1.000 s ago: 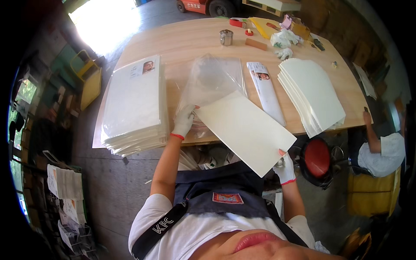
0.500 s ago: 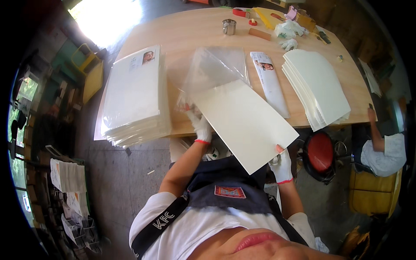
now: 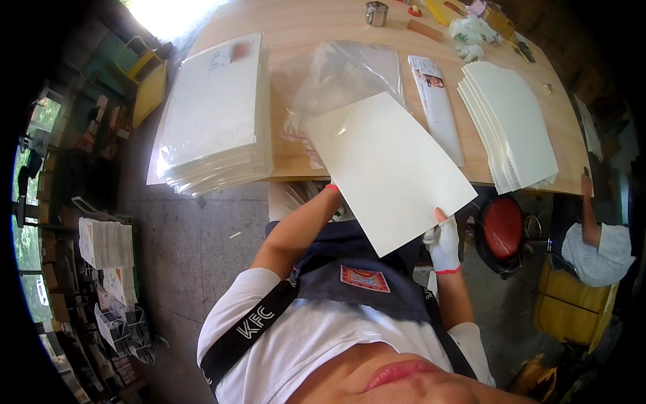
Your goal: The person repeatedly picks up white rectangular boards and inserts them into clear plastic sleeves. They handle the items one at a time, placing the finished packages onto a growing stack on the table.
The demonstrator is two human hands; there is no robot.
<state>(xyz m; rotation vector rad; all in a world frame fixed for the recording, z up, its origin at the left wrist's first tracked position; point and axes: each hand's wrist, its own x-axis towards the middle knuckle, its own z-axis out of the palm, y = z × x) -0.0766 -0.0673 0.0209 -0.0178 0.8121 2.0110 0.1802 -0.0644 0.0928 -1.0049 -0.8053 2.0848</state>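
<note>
A white rectangular board [image 3: 390, 175] is held tilted above the table's near edge. My right hand [image 3: 444, 244], in a white glove, grips the board's lower right corner, thumb on top. My left hand [image 3: 332, 186] is mostly behind the board, with only the red glove cuff and wrist showing, so its fingers are hidden. Just beyond the board lie clear plastic sleeves [image 3: 356, 71], partly covered by it. To the left sits a stack of plastic-sleeved white sheets [image 3: 208, 114]; to the right, a fanned stack of white boards [image 3: 515, 124].
A long white packet [image 3: 441, 124] with a picture lies between sleeves and boards. Farther back on the wooden table [image 3: 296, 40] are a metal cup [image 3: 376, 13] and crumpled white gloves [image 3: 471, 34]. At the right, another person's arm [image 3: 589, 215] reaches the table edge near a red-seated stool [image 3: 503, 227].
My left hand has slid from the sleeves' near edge to behind the board. The board stays in my right hand. The whole view has shifted, with the table higher in the picture.
</note>
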